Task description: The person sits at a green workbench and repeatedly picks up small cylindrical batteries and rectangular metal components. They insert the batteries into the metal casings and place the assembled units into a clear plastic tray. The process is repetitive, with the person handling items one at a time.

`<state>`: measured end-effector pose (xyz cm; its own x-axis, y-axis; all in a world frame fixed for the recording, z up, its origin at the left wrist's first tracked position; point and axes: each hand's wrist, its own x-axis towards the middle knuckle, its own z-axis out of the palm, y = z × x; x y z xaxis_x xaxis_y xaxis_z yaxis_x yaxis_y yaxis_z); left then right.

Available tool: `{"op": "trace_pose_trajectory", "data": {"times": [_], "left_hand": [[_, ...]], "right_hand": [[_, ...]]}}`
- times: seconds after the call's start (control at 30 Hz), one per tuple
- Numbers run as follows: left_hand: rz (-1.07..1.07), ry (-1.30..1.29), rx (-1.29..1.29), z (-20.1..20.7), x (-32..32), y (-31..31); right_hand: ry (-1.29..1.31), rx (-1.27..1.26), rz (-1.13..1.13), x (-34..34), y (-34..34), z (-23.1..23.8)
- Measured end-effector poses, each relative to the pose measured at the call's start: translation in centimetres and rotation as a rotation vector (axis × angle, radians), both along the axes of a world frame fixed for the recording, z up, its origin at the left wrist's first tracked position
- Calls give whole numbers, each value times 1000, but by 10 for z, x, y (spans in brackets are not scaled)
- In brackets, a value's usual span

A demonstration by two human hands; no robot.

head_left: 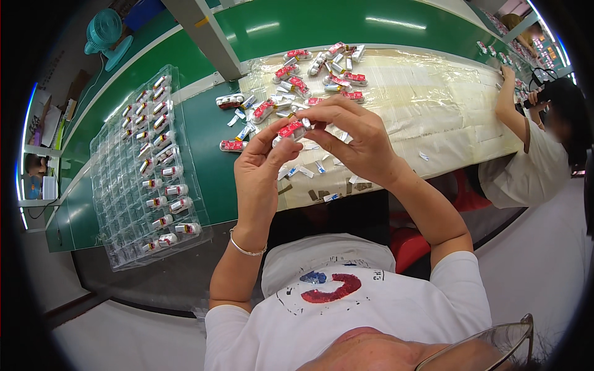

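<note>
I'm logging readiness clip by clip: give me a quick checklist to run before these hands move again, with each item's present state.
1. Left hand grips the red-and-white piece: ok, held in the fingertips.
2. Right hand is at the same piece: ok, thumb and finger at its right end.
3. Right fingertips' exact contact: cannot tell, too small.
4. Tray rests fully on the table: not ok, its near end overhangs the edge.
5. Slips away from the table's near edge: not ok, one slip lies close to it.
6. Co-worker's arm apart from both hands: ok, well off to the right.
</note>
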<state>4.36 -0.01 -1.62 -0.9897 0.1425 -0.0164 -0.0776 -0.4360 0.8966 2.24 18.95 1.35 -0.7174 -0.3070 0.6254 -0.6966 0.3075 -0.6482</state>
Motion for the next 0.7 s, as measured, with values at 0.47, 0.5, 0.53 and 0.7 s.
{"op": "trace_pose_trajectory", "data": {"times": [0.47, 0.5, 0.53, 0.7], "left_hand": [[74, 199, -150, 12, 11, 2], [86, 201, -133, 13, 11, 2], [70, 214, -150, 13, 12, 0], [33, 265, -172, 11, 13, -4]], "right_hand": [[158, 189, -83, 4, -5, 10], [172, 201, -75, 4, -5, 11], [187, 214, -68, 5, -5, 13], [167, 153, -29, 5, -5, 11]]}}
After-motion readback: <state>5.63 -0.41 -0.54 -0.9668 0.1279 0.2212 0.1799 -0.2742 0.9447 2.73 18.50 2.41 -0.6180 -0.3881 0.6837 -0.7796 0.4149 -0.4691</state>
